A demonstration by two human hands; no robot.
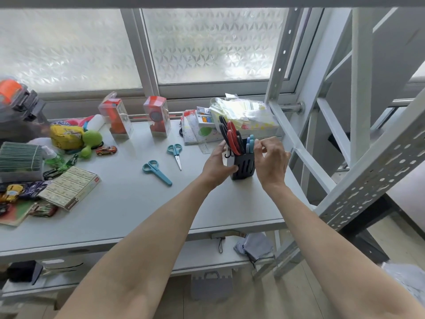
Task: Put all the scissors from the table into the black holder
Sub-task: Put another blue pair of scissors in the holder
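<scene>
Two teal-handled scissors lie loose on the smooth pale grey table (128,203): the near scissors (156,172), sheathed in a teal cover, tip pointing near-right, and the far scissors (176,154), bare steel blades pointing toward the near edge. The two are just apart, with open tabletop all around them and toward the near edge.

Black holder (243,166): hard matte plastic, boxy, with vertical slots in its side; it stands upright at the right of the table, close to the white perforated metal rack upright (299,148). Contents: red-and-black-handled scissors (232,140), loops up and fanned to the far left, and blue-handled scissors (250,142) upright at the right.

Left hand (218,165): curled round the holder's left side, thumb on its near face, gripping it.
Right hand (270,160): fingertips pinched at the blue handles above the holder's rim; whether it actually grips them cannot be told.

Left of table: a crowded cluster of toys, a red toy car (106,150), a green soft toy (90,141) and a flat cardboard box (70,187). Far edge: two clear plastic cartons (138,118) and a crinkled plastic bag (243,113) just behind the holder.
</scene>
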